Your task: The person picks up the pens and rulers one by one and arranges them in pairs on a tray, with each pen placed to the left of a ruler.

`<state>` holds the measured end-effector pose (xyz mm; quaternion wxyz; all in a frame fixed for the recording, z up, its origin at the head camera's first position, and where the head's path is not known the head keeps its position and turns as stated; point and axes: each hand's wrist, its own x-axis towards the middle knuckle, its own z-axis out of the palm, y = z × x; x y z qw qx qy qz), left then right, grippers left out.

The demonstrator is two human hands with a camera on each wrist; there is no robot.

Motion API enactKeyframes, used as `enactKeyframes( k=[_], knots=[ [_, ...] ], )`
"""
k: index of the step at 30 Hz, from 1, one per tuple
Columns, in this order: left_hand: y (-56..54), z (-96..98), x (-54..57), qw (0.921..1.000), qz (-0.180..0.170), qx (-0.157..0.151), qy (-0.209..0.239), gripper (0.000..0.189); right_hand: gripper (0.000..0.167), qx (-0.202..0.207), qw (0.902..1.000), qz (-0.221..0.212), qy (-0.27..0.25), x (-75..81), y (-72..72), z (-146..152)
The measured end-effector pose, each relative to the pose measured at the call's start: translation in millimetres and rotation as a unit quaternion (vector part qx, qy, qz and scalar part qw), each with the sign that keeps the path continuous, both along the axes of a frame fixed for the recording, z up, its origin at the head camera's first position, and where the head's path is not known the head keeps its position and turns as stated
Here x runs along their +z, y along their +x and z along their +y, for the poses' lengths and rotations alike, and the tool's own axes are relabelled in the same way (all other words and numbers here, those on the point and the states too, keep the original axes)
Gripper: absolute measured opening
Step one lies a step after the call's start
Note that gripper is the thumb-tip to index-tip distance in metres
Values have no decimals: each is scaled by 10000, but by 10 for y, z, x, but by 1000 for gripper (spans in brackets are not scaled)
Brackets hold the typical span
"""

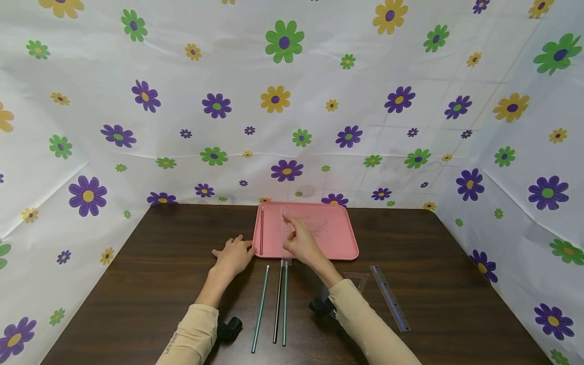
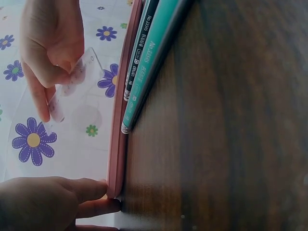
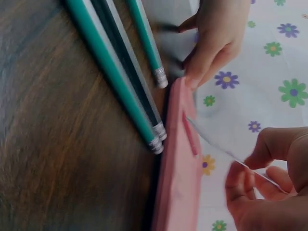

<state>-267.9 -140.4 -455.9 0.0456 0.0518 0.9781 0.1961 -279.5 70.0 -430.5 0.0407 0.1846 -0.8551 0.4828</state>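
A pink tray [image 1: 335,238] lies at the far middle of the table. My left hand [image 1: 234,257] rests beside its near left corner, fingers spread, with the thumb touching the rim. Over the tray, my right hand [image 1: 302,246] pinches a clear plastic ruler [image 2: 86,72] between thumb and curled fingers. The ruler is tilted in the right wrist view, its lower end near the tray. A dark red pencil [image 1: 262,233] lies along the tray's left side. Faint thin marks [image 1: 317,225] show on the tray's right half.
In front of the tray lie a green pencil [image 1: 260,309], a black pencil [image 1: 278,304] and another green pencil [image 1: 285,306]. A clear set square [image 1: 360,279] lies partly behind the right forearm. Farther right is a clear ruler with a purple strip [image 1: 390,299]. A flowered sheet [image 1: 246,126] hangs behind.
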Motion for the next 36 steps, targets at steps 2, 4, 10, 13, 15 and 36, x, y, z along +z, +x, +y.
enactKeyframes(
  k=[2,4,10,13,15,36],
  knots=[
    [-4,-6,1,10000,24,2,-21,45,78,-66,10000,38,58,-21,-31,-11],
    [-5,-9,4,10000,52,0,-31,44,77,-170,9998,54,92,-43,-60,-24],
    [18,-5,10,9999,105,4,40,42,60,-510,9984,-59,-246,-88,-91,-69],
    [24,-5,9,9999,109,8,54,42,50,-606,9972,-68,-437,-119,-104,-85],
    [25,-7,9,9999,100,6,61,42,47,-660,9966,-29,-499,-141,-119,-93],
    [19,1,8,9999,102,14,44,42,24,-1063,9936,370,-93,-237,-188,-209]
  ],
)
